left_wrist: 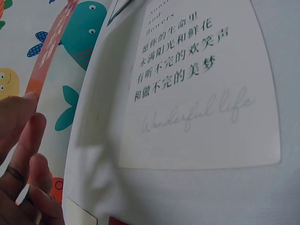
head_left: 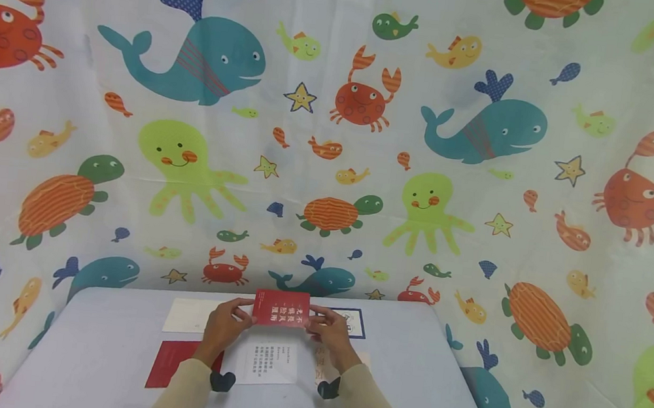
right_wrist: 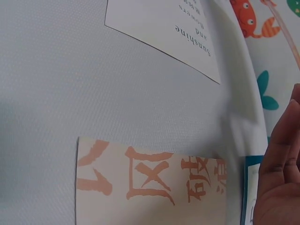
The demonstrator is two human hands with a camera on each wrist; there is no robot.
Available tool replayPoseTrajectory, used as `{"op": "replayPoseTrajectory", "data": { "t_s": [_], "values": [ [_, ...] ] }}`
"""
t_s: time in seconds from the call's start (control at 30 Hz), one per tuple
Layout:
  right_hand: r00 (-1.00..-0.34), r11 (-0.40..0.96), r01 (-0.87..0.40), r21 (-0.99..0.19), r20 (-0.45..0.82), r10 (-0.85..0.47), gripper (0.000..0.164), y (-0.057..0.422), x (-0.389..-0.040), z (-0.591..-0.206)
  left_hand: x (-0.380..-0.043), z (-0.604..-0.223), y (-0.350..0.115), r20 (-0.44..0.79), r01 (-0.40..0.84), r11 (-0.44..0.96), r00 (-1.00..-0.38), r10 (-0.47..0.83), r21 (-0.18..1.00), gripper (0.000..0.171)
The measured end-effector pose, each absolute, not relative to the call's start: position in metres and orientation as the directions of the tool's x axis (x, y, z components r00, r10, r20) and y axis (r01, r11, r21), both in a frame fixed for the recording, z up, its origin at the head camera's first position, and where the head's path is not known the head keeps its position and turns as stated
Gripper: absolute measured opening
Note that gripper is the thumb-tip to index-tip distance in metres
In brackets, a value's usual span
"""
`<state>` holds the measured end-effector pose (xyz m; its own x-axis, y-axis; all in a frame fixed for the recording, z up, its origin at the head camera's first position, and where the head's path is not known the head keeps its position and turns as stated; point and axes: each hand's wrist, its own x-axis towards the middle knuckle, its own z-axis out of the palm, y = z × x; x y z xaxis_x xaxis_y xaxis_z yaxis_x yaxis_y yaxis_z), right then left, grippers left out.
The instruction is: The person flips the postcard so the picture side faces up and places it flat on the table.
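Note:
A red card (head_left: 281, 308) with white Chinese characters is held up over the far part of the table. My left hand (head_left: 223, 329) pinches its left edge between thumb and fingers. At the opposite edge, my right hand (head_left: 334, 336) grips it the same way. In the left wrist view the red card (left_wrist: 49, 42) appears nearly edge-on above the thumb. Below it on the table lies a white card (head_left: 267, 364) with dark Chinese lines; the left wrist view shows "Wonderful life" in pale script on this white card (left_wrist: 201, 131).
A cream card (head_left: 189, 315) and a second red card (head_left: 170, 363) lie at left, the latter partly behind my left forearm. At right are a beige card (right_wrist: 152, 187) with orange characters and a blue-bordered card (head_left: 357, 325). A sea-animal curtain (head_left: 331, 165) hangs behind the table.

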<state>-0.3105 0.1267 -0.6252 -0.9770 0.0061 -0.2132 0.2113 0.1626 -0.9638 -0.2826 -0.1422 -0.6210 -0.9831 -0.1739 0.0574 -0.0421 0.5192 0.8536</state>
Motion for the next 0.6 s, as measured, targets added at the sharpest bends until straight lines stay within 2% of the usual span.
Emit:
{"op": "replayPoseTrajectory", "data": {
  "t_s": [0.4, 0.6],
  "values": [
    [-0.974, 0.155, 0.226, -0.962, -0.225, 0.021, 0.046, 0.1276, -0.3091, -0.6302, -0.2832, -0.6221, -0.1418, 0.025, -0.041, 0.533, -0.993, -0.116, 0.845, 0.054],
    [-0.977, 0.154, 0.214, -0.965, -0.215, 0.013, 0.048, 0.1272, -0.3089, -0.6319, -0.2835, -0.6240, -0.1388, 0.020, -0.062, 0.560, -0.990, -0.139, 0.826, 0.055]
  ]
}}
